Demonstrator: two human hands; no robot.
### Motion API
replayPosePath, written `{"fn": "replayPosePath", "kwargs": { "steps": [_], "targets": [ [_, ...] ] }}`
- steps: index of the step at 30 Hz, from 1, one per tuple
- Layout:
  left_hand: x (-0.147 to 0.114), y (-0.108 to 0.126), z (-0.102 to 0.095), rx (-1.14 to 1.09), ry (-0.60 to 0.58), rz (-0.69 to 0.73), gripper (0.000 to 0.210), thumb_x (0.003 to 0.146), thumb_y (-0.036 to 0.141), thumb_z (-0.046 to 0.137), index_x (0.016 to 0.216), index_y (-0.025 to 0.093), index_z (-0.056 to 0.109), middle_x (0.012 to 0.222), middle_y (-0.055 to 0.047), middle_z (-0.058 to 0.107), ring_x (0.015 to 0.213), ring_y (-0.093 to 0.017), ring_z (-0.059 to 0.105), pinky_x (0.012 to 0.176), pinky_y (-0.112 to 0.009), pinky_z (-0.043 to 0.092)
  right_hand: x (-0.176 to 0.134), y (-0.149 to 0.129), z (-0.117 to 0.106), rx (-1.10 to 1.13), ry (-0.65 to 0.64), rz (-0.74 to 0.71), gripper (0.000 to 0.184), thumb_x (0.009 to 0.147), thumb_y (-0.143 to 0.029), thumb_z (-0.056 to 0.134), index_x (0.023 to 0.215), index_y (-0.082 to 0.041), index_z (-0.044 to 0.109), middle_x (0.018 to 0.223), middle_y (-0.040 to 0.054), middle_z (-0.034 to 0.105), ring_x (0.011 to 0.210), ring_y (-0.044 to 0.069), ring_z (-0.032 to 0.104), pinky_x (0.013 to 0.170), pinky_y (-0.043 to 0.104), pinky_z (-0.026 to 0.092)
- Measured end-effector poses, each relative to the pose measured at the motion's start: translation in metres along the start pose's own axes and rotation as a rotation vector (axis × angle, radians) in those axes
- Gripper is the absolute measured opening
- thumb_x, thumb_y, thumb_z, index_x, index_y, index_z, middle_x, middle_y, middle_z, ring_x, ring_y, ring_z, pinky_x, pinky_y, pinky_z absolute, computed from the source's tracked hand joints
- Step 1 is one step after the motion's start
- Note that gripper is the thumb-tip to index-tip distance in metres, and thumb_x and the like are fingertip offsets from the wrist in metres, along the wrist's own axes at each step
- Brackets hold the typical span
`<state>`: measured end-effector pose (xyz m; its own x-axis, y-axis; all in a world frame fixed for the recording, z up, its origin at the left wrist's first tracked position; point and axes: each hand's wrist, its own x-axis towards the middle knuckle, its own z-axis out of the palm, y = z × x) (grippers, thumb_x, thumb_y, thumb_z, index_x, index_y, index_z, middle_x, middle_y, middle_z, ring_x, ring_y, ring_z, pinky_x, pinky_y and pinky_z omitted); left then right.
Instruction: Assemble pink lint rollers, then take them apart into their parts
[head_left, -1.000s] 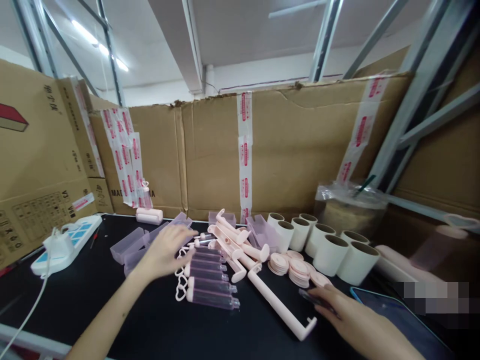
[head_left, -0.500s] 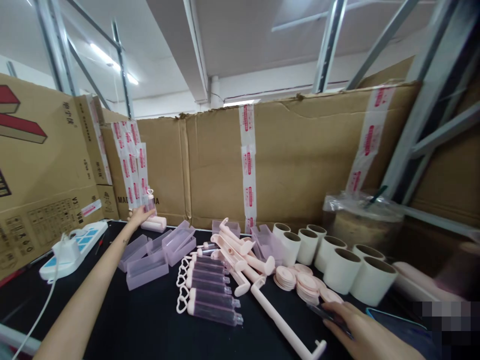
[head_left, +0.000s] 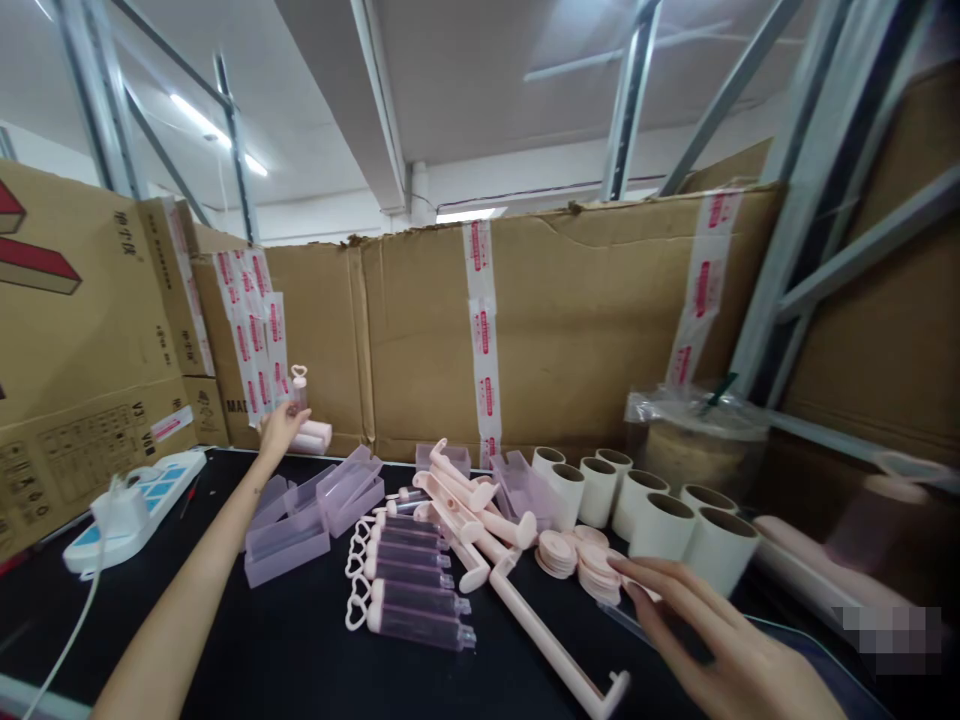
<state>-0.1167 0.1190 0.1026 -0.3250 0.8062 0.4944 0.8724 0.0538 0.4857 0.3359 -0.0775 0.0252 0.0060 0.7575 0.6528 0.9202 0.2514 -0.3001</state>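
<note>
My left hand (head_left: 281, 428) reaches to the far left, its fingers closed around a small clear pink bottle (head_left: 300, 392) with a heart-shaped loop on top. Beside it lie pale pink rollers (head_left: 311, 436). My right hand (head_left: 705, 625) is at the front right, thumb and forefinger apart, fingertips at a stack of thin pink discs (head_left: 598, 572). A slim dark tool (head_left: 624, 620) shows under that thumb, its kind unclear. More clear pink bottles (head_left: 416, 600) with heart loops lie in a row mid-table, beside a pile of pink roller handles (head_left: 469, 510).
Lilac plastic boxes (head_left: 289, 550) stand left of the bottles. White adhesive-looking rolls (head_left: 661, 525) stand at the right, before a bagged drink cup (head_left: 697, 450). A power strip (head_left: 161, 495) with a plug lies at the left. Cardboard walls (head_left: 420, 330) border the black table (head_left: 277, 660).
My right hand has shifted from the dark tool toward the pink discs, and its fingers have spread. My left hand still holds the bottle at the back. The view has shifted slightly.
</note>
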Motion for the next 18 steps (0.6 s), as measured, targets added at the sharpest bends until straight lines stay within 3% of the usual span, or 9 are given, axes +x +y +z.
{"fn": "replayPosePath", "kwargs": {
  "steps": [4,6,8,10,13,15,18],
  "targets": [
    [-0.024,0.044,-0.034,-0.075,0.095,0.141,0.035,0.082,0.044,0.053,0.106,0.019,0.058,0.106,-0.007,0.065,0.104,-0.026,0.053,0.092,-0.040,0.035,0.021,-0.040,-0.011,0.299,0.006,-0.218,0.020,0.082,-0.031,0.050,0.099,-0.029,0.061,0.104,0.0066,0.064,0.096,0.024,0.062,0.084,0.033,0.049],
    [-0.051,0.073,-0.049,-0.132,0.094,0.253,0.033,0.079,0.047,0.055,0.100,0.022,0.060,0.101,-0.003,0.066,0.097,-0.023,0.056,0.090,-0.037,0.035,0.035,-0.067,-0.017,0.426,-0.066,-0.214,0.022,0.083,-0.033,0.051,0.102,-0.028,0.059,0.100,0.0064,0.064,0.090,0.021,0.063,0.080,0.032,0.051],
    [-0.086,0.101,-0.059,-0.250,0.105,0.460,0.029,0.078,0.046,0.057,0.092,0.022,0.064,0.092,-0.002,0.068,0.090,-0.022,0.056,0.089,-0.041,0.033,0.048,-0.089,-0.020,0.548,-0.159,-0.164,0.030,0.084,-0.038,0.051,0.111,-0.026,0.054,0.101,0.0069,0.064,0.088,0.020,0.063,0.080,0.032,0.051],
    [-0.124,0.124,-0.064,-0.334,0.025,0.600,0.028,0.076,0.047,0.060,0.087,0.022,0.066,0.083,-0.001,0.068,0.083,-0.021,0.055,0.085,-0.041,0.034,0.055,-0.104,-0.020,0.634,-0.246,-0.134,0.042,0.082,-0.041,0.053,0.120,-0.024,0.048,0.105,0.0080,0.063,0.093,0.021,0.062,0.083,0.034,0.050],
    [-0.170,0.145,-0.061,-0.392,-0.092,0.677,0.028,0.075,0.048,0.061,0.084,0.022,0.067,0.073,-0.001,0.066,0.080,-0.021,0.053,0.079,-0.038,0.036,0.052,-0.111,-0.014,0.679,-0.382,-0.118,0.053,0.073,-0.042,0.063,0.121,-0.023,0.048,0.106,0.0077,0.063,0.093,0.022,0.061,0.081,0.034,0.050],
    [-0.186,0.151,-0.056,-0.401,-0.140,0.701,0.028,0.077,0.046,0.060,0.088,0.022,0.067,0.077,-0.002,0.067,0.079,-0.020,0.052,0.081,-0.038,0.034,0.045,-0.111,-0.008,0.685,-0.454,-0.066,0.049,0.068,-0.037,0.066,0.114,-0.022,0.055,0.103,0.0068,0.064,0.092,0.024,0.061,0.077,0.034,0.051],
    [-0.190,0.153,-0.050,-0.394,-0.280,0.718,0.029,0.079,0.047,0.057,0.087,0.021,0.069,0.080,-0.002,0.068,0.081,-0.020,0.053,0.082,-0.039,0.032,0.034,-0.107,0.004,0.789,-0.509,0.044,0.040,0.066,-0.028,0.065,0.105,-0.020,0.061,0.099,0.0067,0.066,0.092,0.025,0.062,0.076,0.034,0.052]
  ]
}}
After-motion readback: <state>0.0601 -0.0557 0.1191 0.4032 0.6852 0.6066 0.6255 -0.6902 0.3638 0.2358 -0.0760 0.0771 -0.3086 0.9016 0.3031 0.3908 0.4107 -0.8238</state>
